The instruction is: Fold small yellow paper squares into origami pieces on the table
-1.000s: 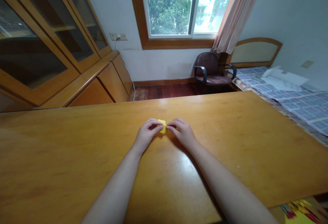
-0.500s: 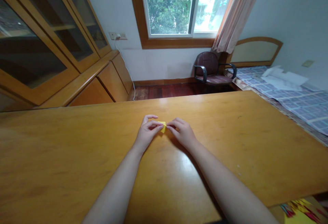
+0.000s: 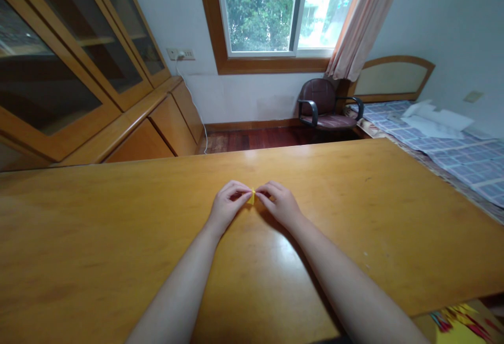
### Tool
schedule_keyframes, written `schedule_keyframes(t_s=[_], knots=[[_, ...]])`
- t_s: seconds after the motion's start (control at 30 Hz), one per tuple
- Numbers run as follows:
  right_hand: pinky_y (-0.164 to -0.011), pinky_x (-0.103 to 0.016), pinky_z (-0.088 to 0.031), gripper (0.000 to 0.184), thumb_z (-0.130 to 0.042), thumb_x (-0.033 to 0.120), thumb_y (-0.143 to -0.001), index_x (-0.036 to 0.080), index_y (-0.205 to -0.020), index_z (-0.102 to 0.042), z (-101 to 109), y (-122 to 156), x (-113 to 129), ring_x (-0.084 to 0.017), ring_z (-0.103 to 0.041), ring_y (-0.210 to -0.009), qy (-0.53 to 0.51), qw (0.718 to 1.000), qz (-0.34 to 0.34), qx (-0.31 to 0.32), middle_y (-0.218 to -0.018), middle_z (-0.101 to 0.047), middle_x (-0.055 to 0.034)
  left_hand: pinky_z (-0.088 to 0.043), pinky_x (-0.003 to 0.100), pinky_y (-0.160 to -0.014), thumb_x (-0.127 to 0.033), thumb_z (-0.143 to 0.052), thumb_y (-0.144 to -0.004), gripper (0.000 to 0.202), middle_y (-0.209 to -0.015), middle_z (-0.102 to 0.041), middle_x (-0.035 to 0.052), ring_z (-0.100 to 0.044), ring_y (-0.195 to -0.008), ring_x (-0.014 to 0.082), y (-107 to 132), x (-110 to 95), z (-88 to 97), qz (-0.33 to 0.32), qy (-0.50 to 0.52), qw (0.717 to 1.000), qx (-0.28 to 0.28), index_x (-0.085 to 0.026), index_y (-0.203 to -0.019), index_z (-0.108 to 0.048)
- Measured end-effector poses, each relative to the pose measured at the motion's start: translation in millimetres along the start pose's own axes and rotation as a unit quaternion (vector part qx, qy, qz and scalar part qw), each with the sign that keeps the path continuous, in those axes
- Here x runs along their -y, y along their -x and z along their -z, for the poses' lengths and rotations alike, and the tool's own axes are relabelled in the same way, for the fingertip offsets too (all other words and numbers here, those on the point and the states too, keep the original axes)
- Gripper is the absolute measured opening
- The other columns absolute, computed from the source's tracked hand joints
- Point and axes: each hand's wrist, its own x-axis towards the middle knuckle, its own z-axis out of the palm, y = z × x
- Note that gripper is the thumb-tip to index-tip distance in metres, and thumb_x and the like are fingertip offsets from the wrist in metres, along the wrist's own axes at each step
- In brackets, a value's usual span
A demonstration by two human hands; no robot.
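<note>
A small piece of folded yellow paper is between my two hands, over the middle of the wooden table. My left hand pinches its left side between thumb and fingers. From the other side, my right hand pinches the right edge with its fingertips. The fingers cover much of the paper, so its exact folded shape is hard to make out.
Yellow paper and red and yellow pieces lie below the table's right front corner. Beyond the far edge stand a dark red armchair and a bed. A glass-fronted wooden cabinet rises at the left.
My left fingers have drawn together and closed further over the yellow paper, so less of it shows. The right hand has stayed almost in place.
</note>
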Motion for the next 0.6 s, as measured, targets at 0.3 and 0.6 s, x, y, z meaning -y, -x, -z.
schedule_keyframes(t_s=[0.3, 0.6], knots=[[-0.072, -0.025, -0.049, 0.012, -0.058, 0.02, -0.089, 0.022, -0.089, -0.07, 0.5, 1.6, 1.1, -0.015, -0.062, -0.076, 0.004, 1.0, 0.0, 0.005, -0.084, -0.066, -0.0036, -0.051, 0.028, -0.075, -0.029, -0.065, -0.084, 0.01, -0.085, -0.065, 0.0044, -0.062, -0.083, 0.0174, 1.0, -4.1, -1.4, -0.014, -0.036, 0.999, 0.005, -0.02, -0.081, -0.07], [-0.07, -0.024, -0.048, 0.012, -0.056, 0.02, -0.09, 0.022, -0.089, -0.068, 1.1, 1.8, 3.4, -0.014, -0.061, -0.073, 0.01, 1.0, 0.003, 0.014, -0.084, -0.065, -0.0033, -0.051, 0.029, -0.077, -0.027, -0.065, -0.084, 0.008, -0.086, -0.065, 0.0041, -0.062, -0.084, 0.0178, 1.6, -3.2, -1.5, -0.021, -0.037, 0.999, 0.006, -0.021, -0.082, -0.07]])
